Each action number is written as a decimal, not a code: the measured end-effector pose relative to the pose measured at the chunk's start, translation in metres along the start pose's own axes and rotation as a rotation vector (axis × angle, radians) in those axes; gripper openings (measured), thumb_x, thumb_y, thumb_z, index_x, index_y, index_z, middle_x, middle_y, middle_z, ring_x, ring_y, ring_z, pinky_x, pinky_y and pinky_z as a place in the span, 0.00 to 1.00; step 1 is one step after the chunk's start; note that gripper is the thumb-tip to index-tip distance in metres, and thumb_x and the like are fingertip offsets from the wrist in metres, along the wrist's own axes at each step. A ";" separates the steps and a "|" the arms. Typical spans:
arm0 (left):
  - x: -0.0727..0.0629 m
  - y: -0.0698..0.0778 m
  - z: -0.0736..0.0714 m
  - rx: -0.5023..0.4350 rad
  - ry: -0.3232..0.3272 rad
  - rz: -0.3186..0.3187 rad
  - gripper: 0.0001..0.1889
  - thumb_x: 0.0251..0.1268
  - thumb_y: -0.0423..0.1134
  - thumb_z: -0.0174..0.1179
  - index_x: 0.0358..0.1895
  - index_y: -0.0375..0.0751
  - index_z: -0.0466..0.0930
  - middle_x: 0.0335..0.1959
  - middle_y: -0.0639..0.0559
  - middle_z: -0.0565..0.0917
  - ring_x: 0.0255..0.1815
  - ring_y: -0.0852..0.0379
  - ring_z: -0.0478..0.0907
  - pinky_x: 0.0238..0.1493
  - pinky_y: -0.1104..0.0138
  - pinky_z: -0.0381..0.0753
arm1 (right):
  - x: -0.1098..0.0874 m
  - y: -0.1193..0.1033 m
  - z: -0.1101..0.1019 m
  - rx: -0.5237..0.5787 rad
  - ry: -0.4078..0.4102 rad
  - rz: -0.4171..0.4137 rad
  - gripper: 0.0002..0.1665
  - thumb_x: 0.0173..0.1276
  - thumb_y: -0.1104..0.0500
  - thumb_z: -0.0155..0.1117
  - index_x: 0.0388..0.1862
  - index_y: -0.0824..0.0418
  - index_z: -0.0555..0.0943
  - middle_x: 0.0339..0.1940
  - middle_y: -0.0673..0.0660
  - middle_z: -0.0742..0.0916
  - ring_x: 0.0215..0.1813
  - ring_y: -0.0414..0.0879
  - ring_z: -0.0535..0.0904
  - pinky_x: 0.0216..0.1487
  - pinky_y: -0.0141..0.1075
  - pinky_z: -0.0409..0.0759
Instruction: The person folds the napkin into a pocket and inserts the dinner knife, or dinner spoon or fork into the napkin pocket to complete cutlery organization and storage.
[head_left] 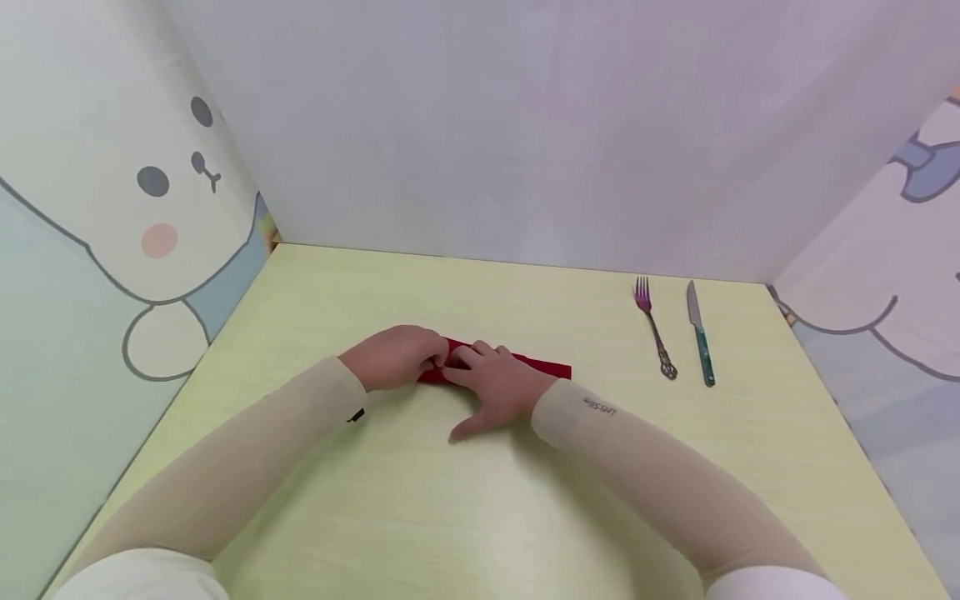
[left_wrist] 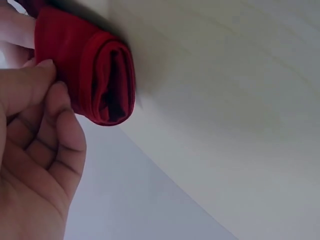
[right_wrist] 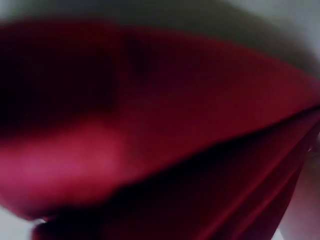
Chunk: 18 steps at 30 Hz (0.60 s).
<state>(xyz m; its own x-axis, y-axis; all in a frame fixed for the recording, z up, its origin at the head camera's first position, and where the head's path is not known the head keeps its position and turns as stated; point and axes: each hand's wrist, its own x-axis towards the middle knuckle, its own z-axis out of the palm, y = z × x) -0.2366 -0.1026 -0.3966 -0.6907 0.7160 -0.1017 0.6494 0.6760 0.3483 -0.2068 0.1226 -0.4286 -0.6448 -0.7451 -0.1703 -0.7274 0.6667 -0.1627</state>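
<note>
A red cloth, rolled into a long narrow bundle, lies across the middle of the table. My left hand pinches it toward its left end, thumb and fingertips curled at the fabric. Seen from the left wrist, the roll's end shows several wound layers beside the left hand. With fingers spread and thumb held out, my right hand rests on the roll just right of the left hand. Red fabric fills most of the right wrist view, close and blurred, with a dark fold running through it.
Toward the back right of the pale table lie a fork and, right of it, a knife with a green handle. A plain pale wall stands along the back edge; cartoon-printed panels flank both sides.
</note>
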 end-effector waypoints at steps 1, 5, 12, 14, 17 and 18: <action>0.000 0.000 0.001 0.006 -0.005 0.005 0.15 0.66 0.25 0.58 0.31 0.53 0.81 0.31 0.62 0.80 0.35 0.61 0.76 0.44 0.66 0.77 | 0.001 0.000 0.000 -0.002 0.004 -0.009 0.58 0.56 0.15 0.59 0.80 0.42 0.68 0.69 0.47 0.69 0.66 0.44 0.62 0.57 0.40 0.66; 0.000 0.001 0.006 0.003 -0.001 0.014 0.16 0.64 0.23 0.55 0.32 0.53 0.80 0.31 0.62 0.80 0.36 0.61 0.75 0.44 0.66 0.77 | 0.004 0.005 0.000 0.052 0.008 -0.016 0.54 0.55 0.15 0.60 0.75 0.40 0.73 0.70 0.46 0.69 0.66 0.42 0.62 0.57 0.40 0.66; -0.007 -0.009 0.010 0.002 0.084 -0.001 0.11 0.70 0.29 0.62 0.44 0.52 0.83 0.42 0.62 0.80 0.44 0.60 0.77 0.53 0.63 0.79 | 0.007 0.013 0.000 0.197 0.033 0.017 0.56 0.57 0.18 0.63 0.78 0.44 0.67 0.69 0.40 0.72 0.65 0.40 0.64 0.64 0.39 0.70; -0.008 -0.012 0.012 0.019 0.104 0.000 0.11 0.69 0.29 0.63 0.45 0.51 0.83 0.42 0.61 0.79 0.44 0.60 0.77 0.51 0.64 0.79 | 0.008 0.012 -0.001 0.187 0.029 0.022 0.59 0.57 0.17 0.61 0.81 0.44 0.64 0.69 0.42 0.72 0.64 0.40 0.64 0.61 0.39 0.70; -0.008 -0.017 0.013 0.041 0.120 -0.004 0.10 0.69 0.28 0.62 0.43 0.50 0.83 0.40 0.61 0.77 0.41 0.60 0.76 0.49 0.65 0.79 | 0.010 0.009 -0.003 0.129 -0.001 0.018 0.61 0.56 0.14 0.57 0.83 0.41 0.61 0.67 0.44 0.70 0.62 0.41 0.64 0.55 0.39 0.69; -0.007 -0.018 0.014 0.044 0.121 -0.004 0.10 0.69 0.28 0.61 0.42 0.50 0.83 0.40 0.61 0.76 0.41 0.60 0.76 0.49 0.66 0.78 | 0.011 0.008 -0.004 0.115 -0.012 0.022 0.61 0.56 0.14 0.57 0.84 0.40 0.61 0.66 0.44 0.70 0.61 0.40 0.64 0.53 0.38 0.69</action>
<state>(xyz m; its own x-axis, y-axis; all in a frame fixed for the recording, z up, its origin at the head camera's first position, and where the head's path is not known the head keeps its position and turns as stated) -0.2390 -0.1178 -0.4149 -0.7252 0.6884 0.0109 0.6576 0.6879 0.3071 -0.2205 0.1200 -0.4282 -0.6567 -0.7307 -0.1867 -0.6812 0.6809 -0.2690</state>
